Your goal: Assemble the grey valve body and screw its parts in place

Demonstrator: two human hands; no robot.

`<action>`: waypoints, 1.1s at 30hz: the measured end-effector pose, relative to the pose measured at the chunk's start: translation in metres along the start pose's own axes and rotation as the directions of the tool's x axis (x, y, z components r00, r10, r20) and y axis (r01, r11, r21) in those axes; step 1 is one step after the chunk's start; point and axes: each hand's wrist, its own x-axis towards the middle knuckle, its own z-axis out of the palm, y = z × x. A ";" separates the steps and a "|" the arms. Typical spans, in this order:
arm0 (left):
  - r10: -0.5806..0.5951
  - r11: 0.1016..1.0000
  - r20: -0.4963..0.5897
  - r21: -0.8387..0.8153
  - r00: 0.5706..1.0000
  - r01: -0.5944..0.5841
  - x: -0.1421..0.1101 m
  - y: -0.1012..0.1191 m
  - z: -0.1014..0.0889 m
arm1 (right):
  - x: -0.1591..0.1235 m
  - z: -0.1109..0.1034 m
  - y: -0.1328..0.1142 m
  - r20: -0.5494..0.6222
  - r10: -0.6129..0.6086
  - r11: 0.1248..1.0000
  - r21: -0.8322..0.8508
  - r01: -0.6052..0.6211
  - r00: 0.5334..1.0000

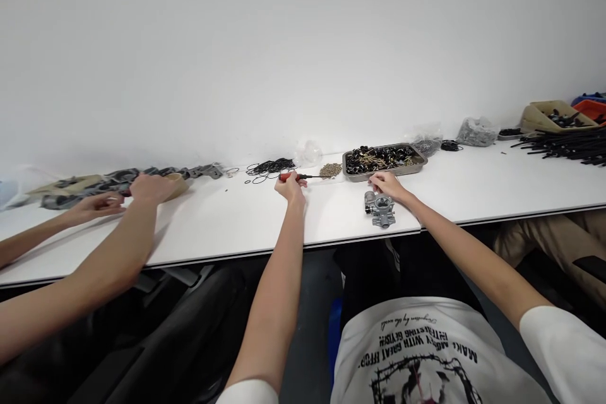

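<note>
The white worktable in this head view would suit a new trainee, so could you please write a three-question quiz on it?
1. What does the left hand hold?
A) a clear bag
B) a red-handled tool
C) a black ring

2. True or false: the grey metal part stands inside the metal tray.

3. Fill in: the hand nearer the grey metal part is the ____ hand.

Key: 1. B; 2. False, it stands on the white worktable in front of the tray; 3. right.
</note>
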 end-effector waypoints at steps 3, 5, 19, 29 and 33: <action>0.012 0.998 -0.003 0.062 1.000 -0.011 0.001 -0.002 -0.001 | 0.001 0.000 0.000 0.011 -0.002 1.000 -0.007 0.002 1.000; 0.006 0.997 0.010 0.076 1.000 -0.006 0.000 -0.002 -0.001 | 0.001 -0.001 0.000 0.015 0.000 1.000 -0.008 0.001 1.000; -0.011 0.997 0.051 0.078 0.999 0.007 -0.005 0.001 0.002 | 0.001 -0.001 0.002 0.035 -0.004 0.999 -0.054 0.006 0.999; -0.072 0.997 0.099 -0.005 0.992 0.073 -0.006 0.005 -0.001 | 0.001 -0.001 0.002 -0.005 0.030 0.999 0.041 -0.029 1.000; -0.120 0.993 0.277 0.015 0.953 0.120 -0.014 0.003 0.003 | 0.003 -0.002 0.004 -0.012 0.027 0.999 0.033 -0.027 1.000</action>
